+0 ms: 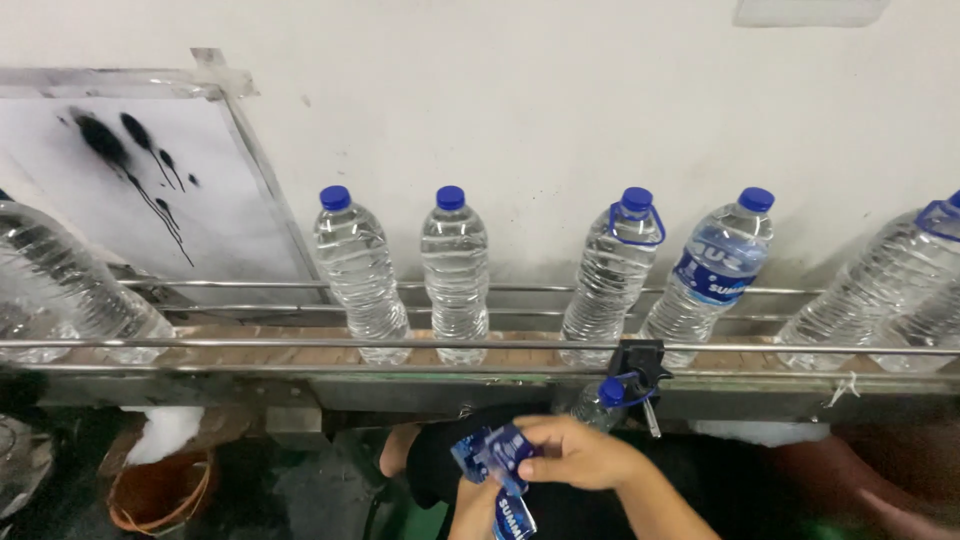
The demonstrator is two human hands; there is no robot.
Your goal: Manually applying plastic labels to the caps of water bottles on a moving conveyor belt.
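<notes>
A pale wall fills the upper part of the view, with a white framed panel streaked with black paint leaning against it at the left. Below runs a long conveyor fenced by metal guide rails, crossing the whole width. On it stand clear water bottles with blue caps: a big one at the far left edge, two bare ones side by side near the middle, one with a blue carry handle looped round its neck, one just beside it wearing a blue label, and more at the right edge. A black clamp sits on the front rail. Under the conveyor, at lower left, an orange bucket rests on the dark floor. Near the bottom centre, another bottle lies low in front of the person, well below the conveyor, its blue cap and handle showing just above the right hand. That hand is closed, its fingers pinching a bunch of blue labels. The left hand sits just beneath, mostly cut off by the frame edge, touching a label strip that hangs down; whether its fingers are closed cannot be told.
</notes>
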